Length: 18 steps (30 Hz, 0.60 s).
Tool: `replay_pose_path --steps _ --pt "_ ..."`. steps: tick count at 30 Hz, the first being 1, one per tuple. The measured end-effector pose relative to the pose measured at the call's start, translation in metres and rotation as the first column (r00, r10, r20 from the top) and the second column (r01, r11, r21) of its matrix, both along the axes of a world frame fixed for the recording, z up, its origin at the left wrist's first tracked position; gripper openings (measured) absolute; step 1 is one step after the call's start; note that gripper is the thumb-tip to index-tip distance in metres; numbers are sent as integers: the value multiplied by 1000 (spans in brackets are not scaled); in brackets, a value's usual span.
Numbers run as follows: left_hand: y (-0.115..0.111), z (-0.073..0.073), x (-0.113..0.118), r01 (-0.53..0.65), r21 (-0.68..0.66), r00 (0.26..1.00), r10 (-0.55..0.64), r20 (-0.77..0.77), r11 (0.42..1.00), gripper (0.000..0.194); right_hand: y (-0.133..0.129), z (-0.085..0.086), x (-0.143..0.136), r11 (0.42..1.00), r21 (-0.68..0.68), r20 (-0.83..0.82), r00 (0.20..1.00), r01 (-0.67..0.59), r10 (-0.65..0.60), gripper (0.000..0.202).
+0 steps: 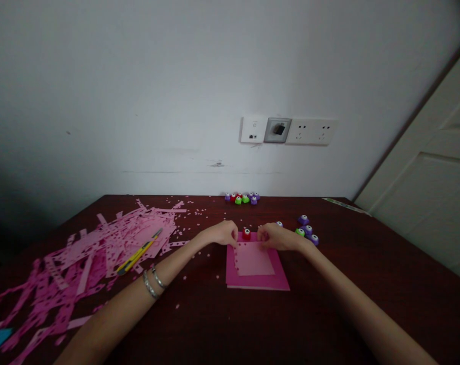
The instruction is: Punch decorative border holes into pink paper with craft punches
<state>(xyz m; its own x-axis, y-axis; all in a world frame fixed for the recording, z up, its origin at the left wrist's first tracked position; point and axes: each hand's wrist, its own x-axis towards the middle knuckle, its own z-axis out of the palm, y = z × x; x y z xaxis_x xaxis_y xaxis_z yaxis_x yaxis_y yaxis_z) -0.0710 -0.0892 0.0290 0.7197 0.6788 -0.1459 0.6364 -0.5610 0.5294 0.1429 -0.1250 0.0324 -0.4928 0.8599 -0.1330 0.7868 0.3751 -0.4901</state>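
A light pink sheet of paper with small punched shapes along its left and top edges lies over larger dark pink sheets. At its upper left corner, the thumb and fingers of my left hand are pinched together on the paper. My right hand has its fingers curled onto the upper right part of the same sheet; its fingertips are partly hidden. Between both hands, at the top edge of the dark pink sheets, stands a red craft punch.
Pink paper strips and scraps are heaped on the left, with a yellow utility knife on them. Several small punches stand by the wall, and more purple punches stand right of my right hand. A ruler-like strip lies far right.
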Motion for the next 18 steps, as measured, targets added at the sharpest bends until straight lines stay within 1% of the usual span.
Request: replay_pose_path --steps 5,9,12,18 --pt "6 1 -5 -42 -43 999 43 27 998 7 2 1 2 1000 -4 -10 1000 4 -4 14" --pt "9 3 -10 -78 -59 996 80 36 995 9 5 0 5 999 15 -21 999 35 -35 21" --pt "10 3 -12 -92 -51 995 94 37 994 12 5 -1 4 997 3 -4 997 82 -82 22" --pt "13 -3 -12 -112 -53 993 115 41 992 14 2 -2 0 987 -55 -16 988 153 -154 18"
